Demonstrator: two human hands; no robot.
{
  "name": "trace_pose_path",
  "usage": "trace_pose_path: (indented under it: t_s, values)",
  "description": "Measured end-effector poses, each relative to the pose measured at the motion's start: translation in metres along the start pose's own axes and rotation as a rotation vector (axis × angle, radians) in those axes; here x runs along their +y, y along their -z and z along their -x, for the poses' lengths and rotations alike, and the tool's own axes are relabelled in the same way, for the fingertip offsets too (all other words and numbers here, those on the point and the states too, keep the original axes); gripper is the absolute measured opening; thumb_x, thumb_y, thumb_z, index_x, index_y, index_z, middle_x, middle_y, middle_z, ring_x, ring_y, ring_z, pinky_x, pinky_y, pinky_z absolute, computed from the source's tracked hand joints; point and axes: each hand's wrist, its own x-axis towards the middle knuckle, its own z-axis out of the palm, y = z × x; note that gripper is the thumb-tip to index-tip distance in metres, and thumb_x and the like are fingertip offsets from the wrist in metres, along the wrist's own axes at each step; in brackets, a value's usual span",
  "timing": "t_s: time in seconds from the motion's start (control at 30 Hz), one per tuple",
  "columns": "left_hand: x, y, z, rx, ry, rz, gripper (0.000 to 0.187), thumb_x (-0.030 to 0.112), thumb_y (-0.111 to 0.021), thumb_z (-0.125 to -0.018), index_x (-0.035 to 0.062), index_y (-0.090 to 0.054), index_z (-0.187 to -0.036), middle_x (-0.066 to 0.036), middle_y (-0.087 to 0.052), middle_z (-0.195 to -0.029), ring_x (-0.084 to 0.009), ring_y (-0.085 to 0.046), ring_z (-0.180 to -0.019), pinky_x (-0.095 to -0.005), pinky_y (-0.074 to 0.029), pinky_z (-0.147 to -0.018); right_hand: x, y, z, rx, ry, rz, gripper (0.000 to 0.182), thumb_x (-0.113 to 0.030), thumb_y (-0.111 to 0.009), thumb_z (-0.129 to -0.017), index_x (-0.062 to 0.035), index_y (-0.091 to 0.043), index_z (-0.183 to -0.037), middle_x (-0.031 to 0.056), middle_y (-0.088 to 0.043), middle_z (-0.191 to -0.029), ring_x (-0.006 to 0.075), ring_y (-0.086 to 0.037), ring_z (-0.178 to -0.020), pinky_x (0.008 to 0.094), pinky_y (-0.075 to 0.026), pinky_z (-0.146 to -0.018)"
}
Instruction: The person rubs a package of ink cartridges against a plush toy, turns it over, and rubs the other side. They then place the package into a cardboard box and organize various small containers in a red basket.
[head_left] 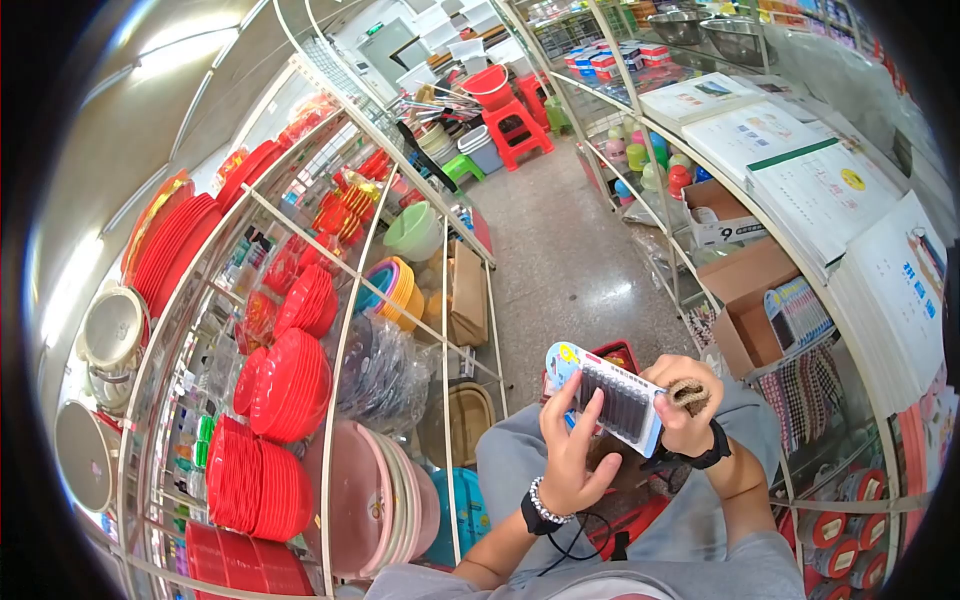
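A blister pack [617, 402] of dark, stick-like items on a blue and white card is held in front of my lap. My right hand [688, 400] grips its right end and also holds a rolled brown woven piece [688, 396]. Against the left part of the pack, my left hand [575, 440] rests with its fingers apart, fingertips on the plastic front. Each wrist has a black band on it. Partly hidden behind the pack is a red container [617, 353] near my knees.
Shelves on the left hold red plastic basins [290, 385] and pink tubs [370, 495]. Right-hand shelves carry stacked booklets [820, 190] and an open cardboard box [745, 300]. Red stools [515, 133] stand at the far end of the aisle floor [550, 270].
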Motion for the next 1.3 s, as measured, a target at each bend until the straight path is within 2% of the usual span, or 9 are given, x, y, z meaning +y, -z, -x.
trace_pose_path:
  t_s: [0.2, 0.3, 0.4, 0.5, 0.63, 0.77, 1.03, 1.3]
  values:
    - [0.008, -0.003, 0.006, 0.046, 0.034, -0.065, 0.056, 0.018, -0.057, -0.07, 0.0003, -0.041, -0.12, -0.025, -0.025, -0.129, -0.0359, -0.027, -0.116, -0.0431, -0.018, -0.097, -0.001, 0.002, 0.0, 0.014, 0.031, 0.031, 0.01, -0.001, -0.055, -0.062, 0.0047, -0.049, -0.068, 0.0114, -0.053, -0.061, 0.0169, -0.049, -0.05, 0.0251, -0.04, -0.048]
    - [0.014, -0.003, 0.005, 0.062, 0.018, -0.166, 0.052, 0.025, -0.054, -0.074, -0.0009, -0.043, -0.117, -0.026, -0.027, -0.126, -0.0376, -0.03, -0.115, -0.0449, -0.023, -0.095, -0.002, 0.001, 0.0, 0.009, 0.004, 0.035, 0.01, -0.002, -0.056, -0.063, 0.0046, -0.049, -0.068, 0.0114, -0.053, -0.061, 0.0178, -0.05, -0.051, 0.0251, -0.04, -0.048]
    - [0.025, -0.003, 0.002, 0.025, -0.063, -0.224, 0.043, 0.018, -0.056, -0.068, -0.0002, -0.051, -0.108, -0.019, -0.042, -0.114, -0.0332, -0.039, -0.105, -0.0443, -0.03, -0.092, -0.001, -0.001, 0.0, 0.0, -0.007, 0.064, 0.011, -0.003, -0.057, -0.064, 0.0044, -0.05, -0.067, 0.0116, -0.053, -0.061, 0.0186, -0.05, -0.051, 0.0255, -0.04, -0.048]
    - [0.022, -0.004, 0.004, 0.025, -0.078, -0.084, 0.043, 0.017, -0.057, -0.067, 0.0001, -0.052, -0.106, -0.016, -0.047, -0.109, -0.0319, -0.042, -0.103, -0.0445, -0.033, -0.089, 0.001, -0.002, 0.002, -0.013, -0.013, 0.06, 0.011, -0.004, -0.058, -0.064, 0.0039, -0.05, -0.067, 0.0115, -0.053, -0.061, 0.0191, -0.051, -0.052, 0.0261, -0.041, -0.05]
    - [0.021, -0.003, 0.005, -0.032, -0.234, -0.16, 0.037, 0.015, -0.059, -0.063, 0.0049, -0.056, -0.099, -0.013, -0.048, -0.104, -0.0279, -0.045, -0.095, -0.0425, -0.035, -0.086, 0.002, -0.005, 0.004, -0.026, -0.013, 0.067, 0.011, -0.003, -0.058, -0.063, 0.0033, -0.051, -0.068, 0.0111, -0.053, -0.061, 0.0201, -0.053, -0.053, 0.0272, -0.043, -0.053]
    - [0.014, 0.003, 0.001, 0.013, -0.189, -0.189, 0.034, 0.011, -0.06, -0.06, 0.0067, -0.057, -0.094, -0.011, -0.048, -0.098, -0.0264, -0.045, -0.089, -0.0392, -0.036, -0.079, 0.0, -0.007, 0.003, -0.053, -0.017, 0.055, 0.011, -0.002, -0.058, -0.061, 0.0031, -0.051, -0.068, 0.0108, -0.053, -0.062, 0.021, -0.054, -0.054, 0.0278, -0.044, -0.054]
    - [0.0, 0.01, -0.001, 0.125, -0.049, -0.211, 0.033, 0.01, -0.058, -0.066, 0.002, -0.052, -0.098, -0.014, -0.049, -0.096, -0.0271, -0.046, -0.087, -0.0363, -0.037, -0.077, -0.004, -0.007, 0.002, -0.072, -0.018, 0.041, 0.01, 0.0, -0.057, -0.061, 0.0032, -0.05, -0.068, 0.0103, -0.053, -0.061, 0.0203, -0.054, -0.054, 0.029, -0.046, -0.057]
    - [0.007, 0.006, 0.005, 0.011, -0.182, -0.156, 0.035, 0.009, -0.058, -0.064, 0.0036, -0.053, -0.098, -0.014, -0.048, -0.1, -0.0277, -0.045, -0.09, -0.0371, -0.036, -0.079, 0.0, -0.01, 0.003, -0.072, -0.007, 0.059, 0.01, 0.0, -0.057, -0.062, 0.0029, -0.05, -0.068, 0.0094, -0.052, -0.061, 0.0197, -0.052, -0.052, 0.0282, -0.046, -0.056]
